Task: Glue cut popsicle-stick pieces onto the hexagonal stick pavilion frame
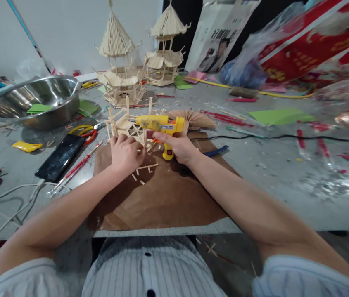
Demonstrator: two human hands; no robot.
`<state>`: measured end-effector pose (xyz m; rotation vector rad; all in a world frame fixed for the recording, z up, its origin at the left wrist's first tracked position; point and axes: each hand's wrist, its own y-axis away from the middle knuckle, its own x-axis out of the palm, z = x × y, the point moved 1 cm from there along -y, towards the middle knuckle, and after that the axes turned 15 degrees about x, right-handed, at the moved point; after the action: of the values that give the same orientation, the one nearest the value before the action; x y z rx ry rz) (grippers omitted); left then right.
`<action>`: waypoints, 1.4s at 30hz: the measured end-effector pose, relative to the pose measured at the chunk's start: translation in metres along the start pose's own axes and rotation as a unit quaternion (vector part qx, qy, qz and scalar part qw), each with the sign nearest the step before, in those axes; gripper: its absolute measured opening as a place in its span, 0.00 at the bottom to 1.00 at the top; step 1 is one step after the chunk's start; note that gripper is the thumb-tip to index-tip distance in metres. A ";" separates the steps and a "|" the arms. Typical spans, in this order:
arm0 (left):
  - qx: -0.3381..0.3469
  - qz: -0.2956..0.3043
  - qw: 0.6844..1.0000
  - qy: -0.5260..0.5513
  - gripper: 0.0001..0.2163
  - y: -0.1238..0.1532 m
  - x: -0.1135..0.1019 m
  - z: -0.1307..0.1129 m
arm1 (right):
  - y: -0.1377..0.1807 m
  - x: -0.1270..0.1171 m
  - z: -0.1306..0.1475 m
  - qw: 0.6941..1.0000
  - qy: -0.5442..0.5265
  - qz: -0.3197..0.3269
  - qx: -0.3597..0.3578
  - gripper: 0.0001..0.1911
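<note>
My right hand (177, 146) is closed round the grip of a yellow hot glue gun (158, 123), whose nozzle points left at a small wooden stick frame (124, 123). My left hand (126, 154) is curled, fingers pressed on the near side of that frame, pinching a stick. Both hands rest over a brown board (158, 198) with loose cut sticks (145, 169) scattered on it. A folded paper fan (194, 119) lies just behind the glue gun.
Two finished stick pagodas (117, 70) (165, 49) stand at the back. A steel bowl (34, 101) sits far left, a black phone (59, 156), pliers with red and yellow handles (84, 132) and white cables (10, 198) on the left. Green paper (278, 116) and red sticks lie right; black cord (286, 137) crosses.
</note>
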<state>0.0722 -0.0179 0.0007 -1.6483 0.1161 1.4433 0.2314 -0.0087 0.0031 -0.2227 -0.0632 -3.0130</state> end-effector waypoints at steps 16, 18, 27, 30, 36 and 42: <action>0.005 -0.032 0.999 0.023 0.12 0.009 0.006 0.000 | 0.001 0.001 0.000 1.000 -0.026 0.015 -0.002 0.19; 0.000 -0.035 0.999 0.023 0.12 0.010 0.006 0.000 | 0.001 0.001 -0.001 0.999 -0.031 0.016 0.008 0.18; -0.006 -0.061 0.998 0.020 0.12 0.011 0.008 0.000 | 0.003 0.004 0.002 0.999 -0.040 0.033 0.009 0.21; -0.007 -0.065 0.998 0.019 0.12 0.011 0.009 0.000 | 0.002 0.003 0.001 0.998 -0.043 0.037 0.007 0.22; -0.004 -0.065 0.998 0.016 0.13 0.011 0.009 0.000 | 0.003 0.004 0.001 0.997 -0.057 0.043 0.021 0.21; -0.001 -0.075 0.997 0.007 0.13 0.011 0.011 0.003 | 0.003 0.004 0.002 0.998 -0.056 0.033 0.023 0.23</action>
<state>0.0676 -0.0170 -0.0143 -1.6340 -0.0022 1.3179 0.2278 -0.0123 0.0057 -0.3799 -0.1317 -2.9279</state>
